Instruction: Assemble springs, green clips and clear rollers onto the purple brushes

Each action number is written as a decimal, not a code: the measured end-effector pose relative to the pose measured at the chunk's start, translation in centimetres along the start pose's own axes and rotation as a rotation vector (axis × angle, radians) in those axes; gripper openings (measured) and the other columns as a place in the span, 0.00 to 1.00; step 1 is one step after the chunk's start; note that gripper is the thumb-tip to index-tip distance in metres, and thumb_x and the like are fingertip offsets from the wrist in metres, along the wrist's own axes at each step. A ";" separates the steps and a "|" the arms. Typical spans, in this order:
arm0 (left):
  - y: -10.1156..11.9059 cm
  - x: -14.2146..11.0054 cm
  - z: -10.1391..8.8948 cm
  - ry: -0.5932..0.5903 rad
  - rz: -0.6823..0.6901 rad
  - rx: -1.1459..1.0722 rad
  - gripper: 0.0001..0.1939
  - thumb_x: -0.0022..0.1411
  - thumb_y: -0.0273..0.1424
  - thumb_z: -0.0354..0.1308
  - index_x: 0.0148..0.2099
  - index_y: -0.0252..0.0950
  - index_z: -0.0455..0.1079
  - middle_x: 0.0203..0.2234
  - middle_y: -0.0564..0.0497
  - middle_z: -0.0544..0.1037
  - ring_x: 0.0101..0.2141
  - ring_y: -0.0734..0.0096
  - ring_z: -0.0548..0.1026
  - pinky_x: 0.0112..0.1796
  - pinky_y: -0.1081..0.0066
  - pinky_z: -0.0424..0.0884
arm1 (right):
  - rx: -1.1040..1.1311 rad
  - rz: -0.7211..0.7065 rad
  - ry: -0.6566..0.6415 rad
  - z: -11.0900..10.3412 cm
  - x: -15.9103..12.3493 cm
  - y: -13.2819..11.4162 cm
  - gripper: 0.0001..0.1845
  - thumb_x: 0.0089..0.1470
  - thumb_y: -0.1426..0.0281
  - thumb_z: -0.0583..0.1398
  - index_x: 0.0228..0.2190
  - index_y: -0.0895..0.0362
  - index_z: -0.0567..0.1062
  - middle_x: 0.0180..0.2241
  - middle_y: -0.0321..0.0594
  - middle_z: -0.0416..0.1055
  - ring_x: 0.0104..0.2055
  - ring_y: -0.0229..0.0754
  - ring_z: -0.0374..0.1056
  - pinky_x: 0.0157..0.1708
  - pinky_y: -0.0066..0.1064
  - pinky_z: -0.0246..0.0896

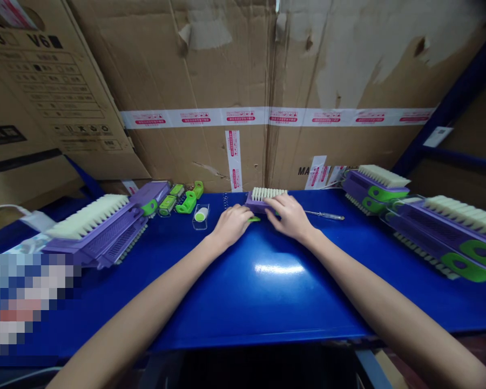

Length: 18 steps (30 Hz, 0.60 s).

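Near the back of the blue table (267, 292), my right hand (289, 216) grips the right side of a small purple brush (257, 202). Its white bristles point up. My left hand (231, 224) is just left of it, fingers curled. A thin green plastic piece (254, 219) sticks out from its fingertips; the rest of that piece is hidden. To the left stands a small clear container (200, 222) with a white and green roll-shaped part (201, 214). A screwdriver (326, 215) with a clear handle lies right of my right hand.
Purple brushes (101, 227) are stacked at the left, near green brackets (187, 202) and small green-topped parts (168, 204). More purple and green brushes (441, 227) lie at the right. Springs (225, 201) stand at the back. Cardboard (210, 70) walls the rear.
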<state>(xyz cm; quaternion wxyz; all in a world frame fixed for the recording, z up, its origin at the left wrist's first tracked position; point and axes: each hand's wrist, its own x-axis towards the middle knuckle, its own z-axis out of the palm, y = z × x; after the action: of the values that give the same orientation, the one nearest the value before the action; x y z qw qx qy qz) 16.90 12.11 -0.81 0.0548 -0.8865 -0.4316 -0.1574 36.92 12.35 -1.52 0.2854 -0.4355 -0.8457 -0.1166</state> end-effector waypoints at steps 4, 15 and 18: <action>-0.1 -0.1 0.2 -0.027 0.050 0.043 0.15 0.64 0.38 0.52 0.45 0.36 0.73 0.40 0.44 0.78 0.43 0.59 0.72 0.45 0.60 0.63 | 0.146 -0.095 -0.171 0.9 0.0 -1.0 0.15 0.58 0.69 0.54 0.43 0.58 0.75 0.38 0.47 0.73 0.42 0.45 0.67 0.44 0.37 0.63; -1.7 -0.1 0.3 0.006 0.025 -0.142 0.16 0.65 0.32 0.49 0.52 0.36 0.69 0.40 0.45 0.78 0.41 0.62 0.75 0.45 0.63 0.65 | 0.278 -0.042 -0.163 1.8 -0.1 -0.6 0.18 0.54 0.71 0.59 0.48 0.60 0.73 0.45 0.48 0.74 0.47 0.47 0.69 0.48 0.41 0.64; -1.1 -0.2 0.2 0.023 -0.001 -0.085 0.18 0.66 0.31 0.44 0.55 0.36 0.65 0.39 0.43 0.78 0.40 0.62 0.75 0.45 0.63 0.65 | 0.372 0.037 -0.126 1.9 0.0 -0.6 0.17 0.57 0.71 0.56 0.48 0.59 0.73 0.45 0.46 0.75 0.45 0.45 0.71 0.46 0.38 0.66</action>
<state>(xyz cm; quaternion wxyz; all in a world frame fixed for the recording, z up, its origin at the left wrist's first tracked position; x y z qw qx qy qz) 15.96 12.75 -1.10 0.0220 -0.8860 -0.4244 -0.1857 35.67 12.84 -3.04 0.3097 -0.3972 -0.8607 0.0742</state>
